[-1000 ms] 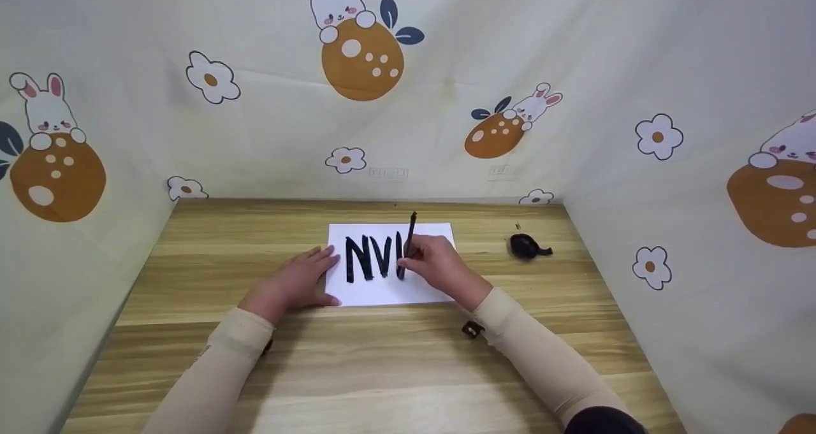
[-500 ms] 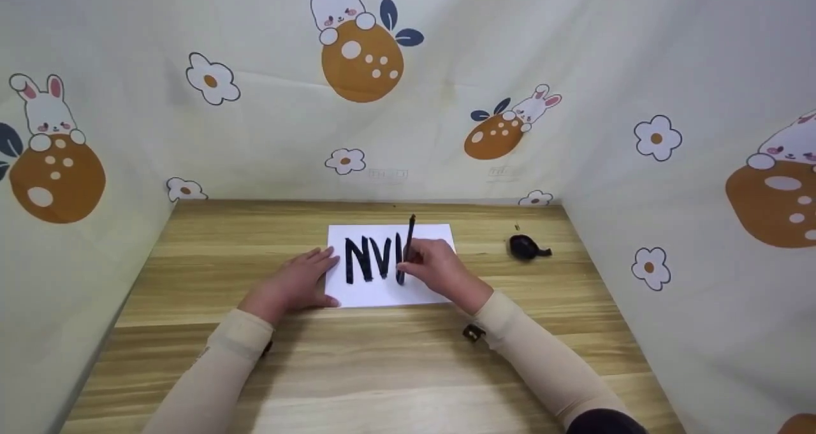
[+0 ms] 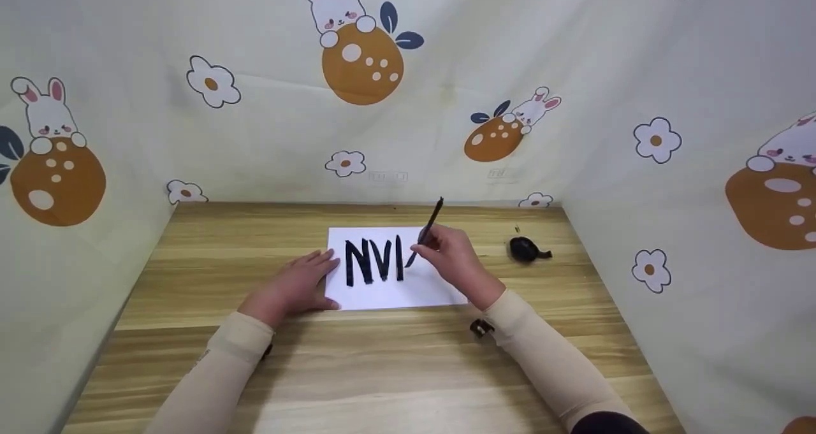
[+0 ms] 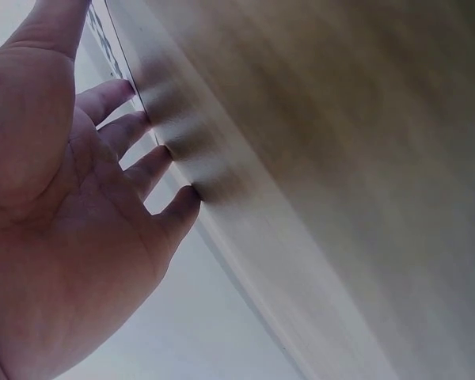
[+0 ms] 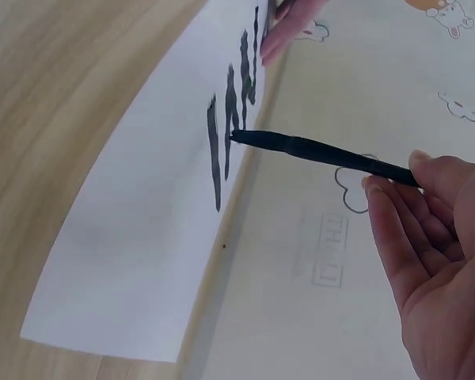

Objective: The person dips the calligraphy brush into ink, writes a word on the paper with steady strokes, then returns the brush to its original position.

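Note:
A white sheet of paper [image 3: 382, 299] lies on the wooden table, bearing thick black strokes [image 3: 384, 260] that read "NVI". My right hand [image 3: 462, 262] pinches a slim black brush [image 3: 431, 220] between thumb and fingers, its tip just right of the last stroke. Whether the tip touches the paper cannot be told. In the right wrist view the brush [image 5: 317, 150] points across the strokes [image 5: 214, 154]. The fingers of my left hand [image 3: 290, 285] are spread at the paper's left edge; its palm [image 4: 71, 214] shows in the left wrist view, nothing gripped.
A small round black dish [image 3: 524, 249] with a short handle stands right of the paper, a tiny mark behind it. Cloth walls [image 3: 268, 134] printed with rabbits and oranges rise along the table's back and sides. Bare wood [image 3: 370, 370] extends in front of the paper.
My right hand has finished drawing the brush down the upright stroke and moved up and to the right, tilting the brush rightward; the full stroke now shows. The left hand stays in place.

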{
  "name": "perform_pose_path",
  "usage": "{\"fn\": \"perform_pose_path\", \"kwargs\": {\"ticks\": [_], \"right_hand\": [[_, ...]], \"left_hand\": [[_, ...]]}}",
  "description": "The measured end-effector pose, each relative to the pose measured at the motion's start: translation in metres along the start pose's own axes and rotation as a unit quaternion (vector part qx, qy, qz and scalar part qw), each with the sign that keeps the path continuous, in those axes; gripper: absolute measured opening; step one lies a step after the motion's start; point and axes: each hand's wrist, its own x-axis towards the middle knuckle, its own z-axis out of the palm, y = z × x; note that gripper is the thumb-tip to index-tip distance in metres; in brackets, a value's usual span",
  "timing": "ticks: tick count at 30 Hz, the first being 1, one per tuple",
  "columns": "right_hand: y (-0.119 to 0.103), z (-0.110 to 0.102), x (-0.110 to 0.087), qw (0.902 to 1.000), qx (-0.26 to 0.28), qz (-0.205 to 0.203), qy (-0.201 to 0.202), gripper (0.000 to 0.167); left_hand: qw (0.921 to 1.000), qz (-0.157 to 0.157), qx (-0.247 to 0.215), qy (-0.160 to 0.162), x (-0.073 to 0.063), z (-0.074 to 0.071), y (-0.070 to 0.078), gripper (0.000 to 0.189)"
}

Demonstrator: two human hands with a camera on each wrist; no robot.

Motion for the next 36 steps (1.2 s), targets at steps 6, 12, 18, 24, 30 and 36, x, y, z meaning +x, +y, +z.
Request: {"fn": "perform_pose_path", "kwargs": {"ticks": [6,12,18,24,30,36], "right_hand": [[0.008,-0.001,0.005,0.999,0.001,0.017,0.042,0.008],[0.018,0.004,0.011,0.9977,-0.024,0.014,0.062,0.006],[0.023,0.01,0.018,0.9976,-0.016,0.012,0.066,0.006],[0.026,0.013,0.022,0.9969,-0.012,0.018,0.075,0.006],[0.031,0.016,0.024,0.997,-0.025,0.018,0.071,0.004],[0.033,0.018,0.022,0.9969,-0.039,0.021,0.065,0.004]], "left_hand": [[1.0,0.0,0.002,-0.005,0.001,0.002,-0.001,0.103],[1.0,-0.002,0.0,-0.003,0.0,0.002,-0.002,0.103],[1.0,-0.004,0.001,-0.004,0.0,0.001,0.0,0.102],[1.0,-0.005,0.0,-0.004,0.001,0.001,0.0,0.101],[1.0,0.001,0.002,-0.002,0.002,-0.001,0.002,0.101],[1.0,-0.004,0.003,-0.004,0.002,0.0,0.0,0.102]]}}
